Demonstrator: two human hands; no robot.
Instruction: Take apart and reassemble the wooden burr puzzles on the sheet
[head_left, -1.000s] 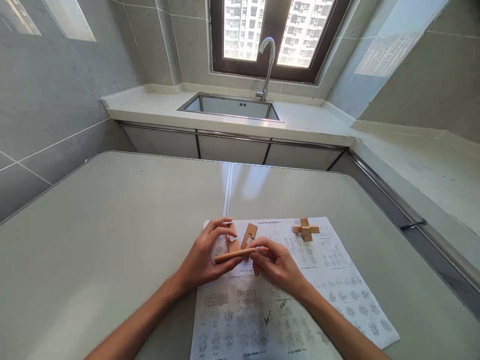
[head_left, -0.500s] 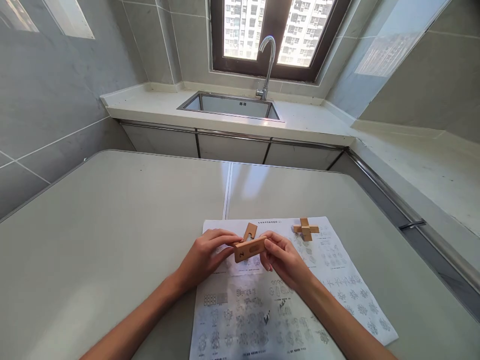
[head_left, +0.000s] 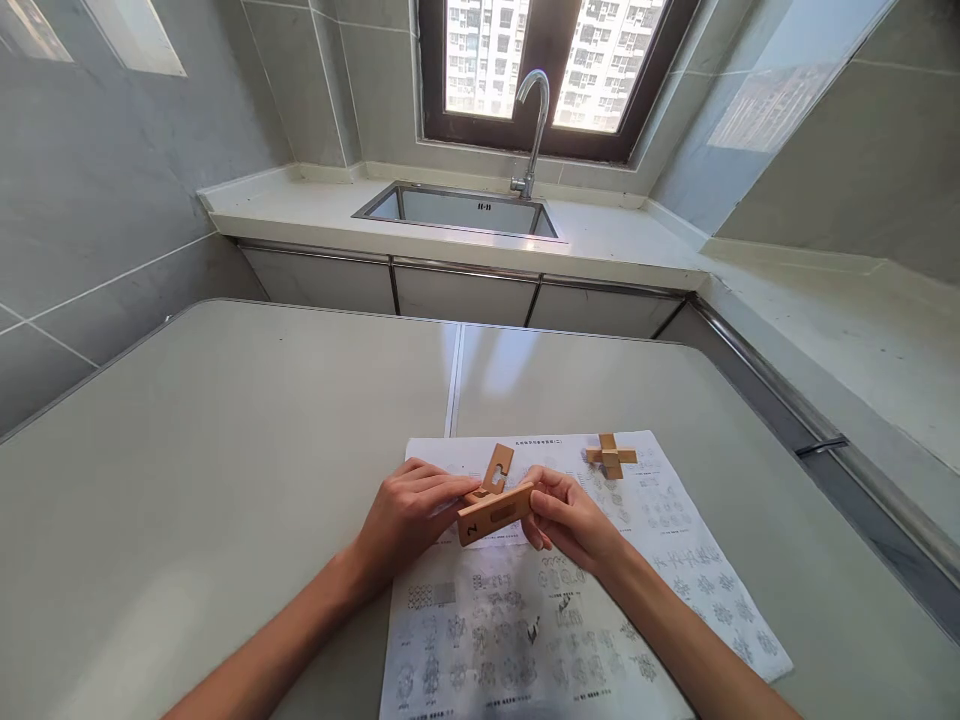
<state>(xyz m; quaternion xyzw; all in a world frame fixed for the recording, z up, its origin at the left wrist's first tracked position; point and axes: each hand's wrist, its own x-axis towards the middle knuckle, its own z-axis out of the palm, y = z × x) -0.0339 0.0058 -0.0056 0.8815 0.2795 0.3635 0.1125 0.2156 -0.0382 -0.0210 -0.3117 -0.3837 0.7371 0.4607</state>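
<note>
Between my thumb and fingers, my right hand (head_left: 566, 515) grips the right end of a flat wooden puzzle piece (head_left: 496, 513) with a slot and the number 2 on its face. My left hand (head_left: 420, 505) is closed on another wooden piece just behind it, mostly hidden by the fingers and the numbered piece. A notched wooden piece (head_left: 498, 465) sticks up behind, near my left fingertips; whether it is joined to the others I cannot tell. Beneath both hands lies a printed sheet (head_left: 480, 690) of small puzzle drawings.
An assembled wooden cross puzzle (head_left: 611, 457) stands on the sheet's far right part. The pale table (head_left: 225, 420) has a seam down its middle. Beyond it are a counter with a sink (head_left: 457, 212) and a tap (head_left: 534, 130), below a window.
The piece marked 2 has shifted slightly left and toward me, and its slotted face is turned a little. A gap shows between it and the notched piece behind.
</note>
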